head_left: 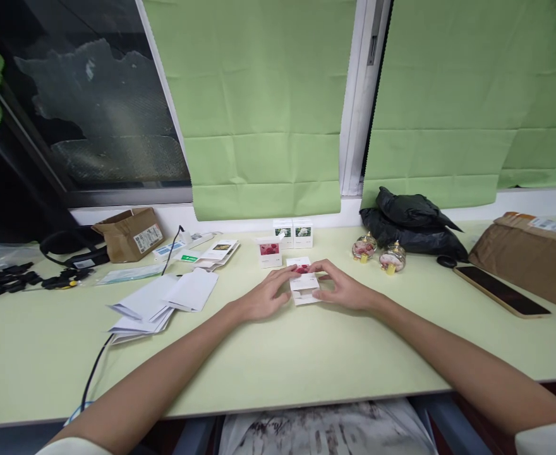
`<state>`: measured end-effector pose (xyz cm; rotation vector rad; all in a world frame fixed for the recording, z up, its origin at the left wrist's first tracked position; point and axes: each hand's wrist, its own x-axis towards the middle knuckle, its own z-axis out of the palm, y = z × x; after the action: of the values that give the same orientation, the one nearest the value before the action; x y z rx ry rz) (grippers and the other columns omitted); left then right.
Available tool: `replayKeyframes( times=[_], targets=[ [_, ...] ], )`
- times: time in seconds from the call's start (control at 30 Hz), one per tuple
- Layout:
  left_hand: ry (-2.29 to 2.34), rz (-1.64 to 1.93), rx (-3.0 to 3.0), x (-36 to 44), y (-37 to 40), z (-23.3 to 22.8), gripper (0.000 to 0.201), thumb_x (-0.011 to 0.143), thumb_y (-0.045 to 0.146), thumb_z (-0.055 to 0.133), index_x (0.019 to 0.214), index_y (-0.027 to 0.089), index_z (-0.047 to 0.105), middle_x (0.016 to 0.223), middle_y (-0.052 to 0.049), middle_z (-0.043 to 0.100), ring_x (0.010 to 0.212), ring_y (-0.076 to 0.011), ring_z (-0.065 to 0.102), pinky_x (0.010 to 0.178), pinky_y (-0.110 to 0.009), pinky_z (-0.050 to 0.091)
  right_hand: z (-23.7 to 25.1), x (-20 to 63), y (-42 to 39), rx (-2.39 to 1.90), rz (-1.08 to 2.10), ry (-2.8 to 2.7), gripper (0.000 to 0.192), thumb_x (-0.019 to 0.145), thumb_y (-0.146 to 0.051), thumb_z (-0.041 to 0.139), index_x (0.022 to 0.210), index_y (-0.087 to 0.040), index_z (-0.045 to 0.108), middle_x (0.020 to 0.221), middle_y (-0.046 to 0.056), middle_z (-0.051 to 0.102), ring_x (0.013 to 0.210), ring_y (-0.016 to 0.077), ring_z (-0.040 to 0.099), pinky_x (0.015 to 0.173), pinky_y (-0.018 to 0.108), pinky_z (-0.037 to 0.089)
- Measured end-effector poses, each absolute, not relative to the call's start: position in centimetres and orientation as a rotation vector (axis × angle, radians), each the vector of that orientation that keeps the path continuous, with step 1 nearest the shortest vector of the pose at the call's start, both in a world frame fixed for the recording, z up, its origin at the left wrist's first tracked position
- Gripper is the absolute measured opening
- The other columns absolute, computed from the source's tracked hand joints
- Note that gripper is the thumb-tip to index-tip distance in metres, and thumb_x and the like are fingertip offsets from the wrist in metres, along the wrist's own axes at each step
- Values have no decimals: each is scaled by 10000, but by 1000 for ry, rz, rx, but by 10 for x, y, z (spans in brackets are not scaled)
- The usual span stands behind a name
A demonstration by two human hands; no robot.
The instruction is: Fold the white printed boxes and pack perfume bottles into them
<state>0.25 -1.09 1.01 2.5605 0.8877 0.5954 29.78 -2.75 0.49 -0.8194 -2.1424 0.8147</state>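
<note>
Resting at the centre of the frame on the pale green counter (278,360), a small white box (304,285) with a red picture on its top lies between both hands. The left hand (263,297) presses its fingers (285,276) against the box's left edge; the right hand (342,289) meets it from the right, fingers (320,266) curled over the top corner. Both sets of fingers are closed lightly on the box — touching it, not lifting it clear of the counter.

Just behind it stands an opened white box with a red flower print (269,251), and further back, against the wall, two white boxes with green prints (293,232).

Right of centre: two small glass jars (378,253) with yellow tags, a crumpled black bag (413,222) behind them, a phone (500,291) lying flat, and a brown parcel (529,253) at the right edge.

Left of centre: loose white envelopes (159,303), printed leaflets (218,251), a cardboard carton (130,234) and black clips (3,278) at the far left. A black cable (95,366) runs off the counter's near edge.
</note>
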Motion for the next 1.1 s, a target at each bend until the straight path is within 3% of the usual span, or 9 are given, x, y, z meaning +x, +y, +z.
replayKeyframes(
  times=[0.1, 0.33, 0.57, 0.73, 0.87, 0.97, 1.1],
  targets=[
    [903, 571, 2577, 7, -16, 13, 556, 1069, 457, 493, 1608, 354, 406, 1744, -44, 290, 1615, -306, 270, 1305, -550, 303, 4, 296, -30, -860, 769, -2187, 542, 888, -404, 791, 1346, -306, 518, 1387, 68, 543, 1285, 266, 567, 1112, 482, 507],
    [936, 667, 2588, 15, -20, 9, 692, 968, 596, 649, 1584, 356, 448, 1698, -93, 354, 1583, -351, 312, 1265, -573, 364, 4, 293, -29, -844, 628, -2211, 145, 1002, -409, 663, 1031, -270, 639, 1302, 79, 581, 1237, 265, 581, 1101, 460, 490],
    [945, 684, 2589, 17, -18, 6, 581, 1034, 565, 545, 1569, 352, 467, 1694, -73, 364, 1564, -326, 339, 1268, -557, 363, 5, 292, -29, -835, 557, -2238, 169, 1046, -383, 589, 968, -255, 668, 1331, 79, 588, 1251, 261, 614, 1106, 427, 476],
    [979, 725, 2566, 20, -15, 4, 475, 1079, 527, 453, 1509, 341, 535, 1635, -59, 444, 1541, -293, 377, 1271, -525, 363, 2, 290, -30, -888, 463, -2238, 137, 1070, -371, 536, 1132, -288, 626, 1336, 74, 600, 1197, 247, 634, 1039, 424, 517],
    [994, 733, 2587, 22, -13, 1, 460, 1096, 497, 415, 1508, 328, 530, 1607, -71, 475, 1528, -282, 400, 1265, -521, 369, -3, 291, -23, -910, 373, -2263, 314, 1070, -383, 538, 1377, -326, 565, 1405, 89, 607, 1259, 272, 622, 1078, 469, 510],
    [975, 744, 2601, 21, -13, 2, 455, 1102, 487, 403, 1506, 315, 522, 1624, -65, 464, 1552, -271, 369, 1280, -506, 351, -5, 296, -17, -841, 388, -2346, 392, 1028, -388, 625, 1412, -320, 591, 1459, 92, 607, 1381, 299, 552, 1167, 508, 452],
    [938, 678, 2577, 18, -14, 4, 518, 1079, 535, 459, 1551, 322, 475, 1685, -61, 389, 1580, -275, 334, 1298, -496, 328, -7, 298, -14, -891, 484, -2258, 423, 994, -379, 678, 1405, -306, 606, 1397, 92, 655, 1315, 297, 579, 1104, 505, 502]
  ],
)
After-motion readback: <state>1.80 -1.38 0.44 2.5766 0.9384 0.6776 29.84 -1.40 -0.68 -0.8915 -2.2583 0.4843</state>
